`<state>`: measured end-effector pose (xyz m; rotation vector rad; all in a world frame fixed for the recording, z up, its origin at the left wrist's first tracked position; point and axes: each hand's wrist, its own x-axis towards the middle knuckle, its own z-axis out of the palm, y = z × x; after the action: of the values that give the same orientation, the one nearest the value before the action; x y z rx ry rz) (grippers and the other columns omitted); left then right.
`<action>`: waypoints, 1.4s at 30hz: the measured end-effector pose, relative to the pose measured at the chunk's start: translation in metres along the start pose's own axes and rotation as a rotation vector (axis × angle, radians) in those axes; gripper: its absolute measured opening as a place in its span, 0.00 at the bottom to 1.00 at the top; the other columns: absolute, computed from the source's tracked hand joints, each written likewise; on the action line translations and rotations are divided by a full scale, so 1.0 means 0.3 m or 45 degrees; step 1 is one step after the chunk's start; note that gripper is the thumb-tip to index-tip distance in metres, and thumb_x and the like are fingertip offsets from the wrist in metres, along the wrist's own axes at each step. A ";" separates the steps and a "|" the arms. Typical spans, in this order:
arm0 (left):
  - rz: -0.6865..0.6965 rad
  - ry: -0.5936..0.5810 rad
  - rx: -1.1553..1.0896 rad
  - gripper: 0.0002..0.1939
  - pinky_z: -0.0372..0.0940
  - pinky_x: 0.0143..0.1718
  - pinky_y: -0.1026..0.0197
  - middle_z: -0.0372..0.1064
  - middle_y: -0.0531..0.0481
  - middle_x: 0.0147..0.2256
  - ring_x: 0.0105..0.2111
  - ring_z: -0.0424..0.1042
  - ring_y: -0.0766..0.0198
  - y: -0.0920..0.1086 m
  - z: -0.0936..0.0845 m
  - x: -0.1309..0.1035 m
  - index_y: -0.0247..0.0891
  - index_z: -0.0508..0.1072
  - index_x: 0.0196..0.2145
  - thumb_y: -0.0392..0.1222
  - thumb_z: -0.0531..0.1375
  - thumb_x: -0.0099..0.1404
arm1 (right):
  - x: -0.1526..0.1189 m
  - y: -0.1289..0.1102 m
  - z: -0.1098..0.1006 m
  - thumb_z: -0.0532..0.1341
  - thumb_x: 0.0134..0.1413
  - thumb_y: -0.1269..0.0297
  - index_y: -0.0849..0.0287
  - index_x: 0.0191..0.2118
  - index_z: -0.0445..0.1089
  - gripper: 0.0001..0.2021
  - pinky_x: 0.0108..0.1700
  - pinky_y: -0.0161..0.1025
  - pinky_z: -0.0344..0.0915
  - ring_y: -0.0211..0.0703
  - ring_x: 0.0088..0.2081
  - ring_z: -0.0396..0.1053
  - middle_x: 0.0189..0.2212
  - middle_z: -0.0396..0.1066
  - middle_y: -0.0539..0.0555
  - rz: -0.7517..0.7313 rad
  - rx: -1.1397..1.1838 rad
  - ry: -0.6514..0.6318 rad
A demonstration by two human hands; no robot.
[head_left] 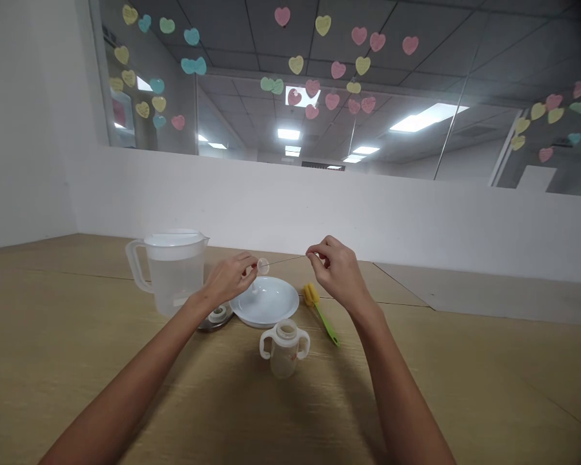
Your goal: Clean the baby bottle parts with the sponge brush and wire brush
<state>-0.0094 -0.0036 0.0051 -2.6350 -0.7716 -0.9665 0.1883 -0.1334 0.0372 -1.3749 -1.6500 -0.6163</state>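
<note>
Above the white bowl (277, 309), my left hand (230, 278) pinches a small clear, round-rimmed piece that looks like a bottle nipple (263, 265). My right hand (337, 270), raised to the right, has thumb and fingers closed on the end of a thin wire-like rod (288, 260). That rod runs across to the clear piece; whether its tip is inside cannot be made out. Nearer to me stands a baby bottle (284, 358), upright and uncapped, with two white handles. A sponge brush (325, 323) with a yellow head and green handle lies beneath my right hand.
On the left stands a lidded clear pitcher (177, 274) holding clear liquid. A dark round dish (208, 326) with a white ring (217, 314) on it sits partly behind my left forearm. A white wall (252, 200) with a window above it bounds the table (445, 374) at the back.
</note>
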 end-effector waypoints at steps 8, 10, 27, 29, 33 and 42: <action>0.167 -0.021 -0.110 0.13 0.58 0.38 0.61 0.67 0.47 0.35 0.37 0.64 0.62 0.019 0.027 0.001 0.37 0.68 0.37 0.41 0.45 0.65 | -0.002 0.015 0.041 0.53 0.51 0.73 0.62 0.29 0.70 0.09 0.29 0.34 0.56 0.38 0.27 0.60 0.25 0.62 0.53 -0.009 0.044 -0.069; 0.177 -0.026 -0.107 0.13 0.58 0.37 0.61 0.66 0.47 0.35 0.36 0.64 0.62 0.028 0.030 0.002 0.36 0.68 0.37 0.42 0.45 0.66 | -0.003 0.012 0.051 0.52 0.51 0.73 0.62 0.28 0.70 0.09 0.30 0.34 0.56 0.38 0.27 0.60 0.26 0.62 0.53 -0.006 0.061 -0.087; 0.232 0.085 -0.218 0.15 0.59 0.35 0.63 0.65 0.48 0.33 0.33 0.65 0.65 0.082 0.031 0.042 0.37 0.70 0.38 0.41 0.45 0.67 | -0.007 -0.025 0.083 0.53 0.53 0.73 0.62 0.29 0.72 0.10 0.31 0.35 0.56 0.39 0.29 0.62 0.26 0.65 0.53 0.003 0.004 -0.209; 0.247 0.102 -0.217 0.15 0.59 0.35 0.64 0.65 0.48 0.33 0.33 0.65 0.65 0.085 0.030 0.050 0.38 0.71 0.39 0.42 0.46 0.67 | -0.001 -0.008 0.044 0.54 0.52 0.72 0.61 0.28 0.72 0.09 0.30 0.34 0.56 0.38 0.27 0.61 0.25 0.66 0.52 0.029 0.034 -0.188; 0.278 0.129 -0.247 0.15 0.59 0.35 0.65 0.66 0.48 0.34 0.34 0.65 0.66 0.090 0.029 0.057 0.38 0.71 0.41 0.41 0.46 0.67 | 0.004 0.007 -0.024 0.56 0.49 0.72 0.60 0.26 0.73 0.09 0.30 0.34 0.56 0.36 0.25 0.62 0.24 0.68 0.51 0.078 0.059 -0.162; 0.289 0.161 -0.296 0.15 0.60 0.37 0.64 0.66 0.47 0.36 0.35 0.66 0.66 0.067 0.036 0.056 0.37 0.71 0.41 0.41 0.46 0.67 | -0.008 0.008 -0.139 0.56 0.48 0.66 0.60 0.25 0.73 0.09 0.30 0.35 0.59 0.37 0.24 0.65 0.26 0.70 0.52 0.287 0.118 -0.209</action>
<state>0.0182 -0.0097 0.0073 -2.7428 -0.3391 -1.2052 0.2036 -0.1680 0.0554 -1.5492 -1.5990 -0.2993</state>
